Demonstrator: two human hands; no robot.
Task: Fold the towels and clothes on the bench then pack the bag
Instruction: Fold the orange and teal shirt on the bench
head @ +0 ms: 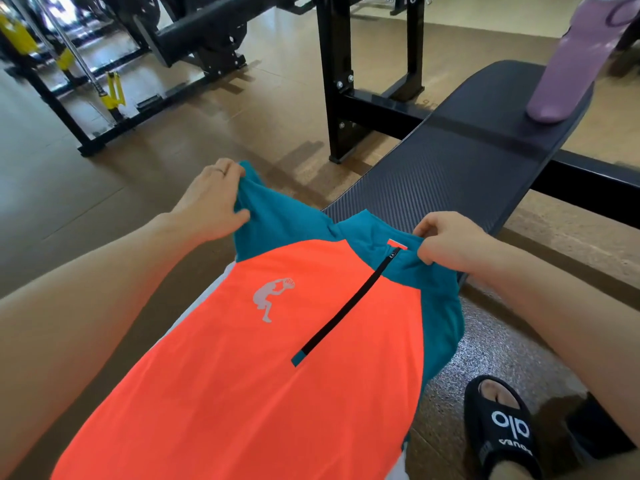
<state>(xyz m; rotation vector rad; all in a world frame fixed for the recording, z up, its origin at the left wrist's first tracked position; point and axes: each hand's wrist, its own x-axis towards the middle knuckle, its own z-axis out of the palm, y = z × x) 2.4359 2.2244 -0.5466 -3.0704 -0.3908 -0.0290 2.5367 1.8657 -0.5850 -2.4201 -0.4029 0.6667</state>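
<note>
An orange and teal zip-neck shirt [277, 341] is stretched out in front of me over the near end of the dark bench [467, 161]. My left hand [211, 199] grips the teal shoulder at the upper left. My right hand [446, 240] pinches the teal collar beside the black zipper. A grey figure logo shows on the orange chest. A sliver of white fabric [221, 282] peeks out under the shirt's left edge. No bag is in view.
A purple bottle [571, 60] stands at the far end of the bench. A black rack frame [336, 81] stands behind the bench, with gym machines at the back left. My foot in a black slide sandal [502, 427] is on the floor at the lower right.
</note>
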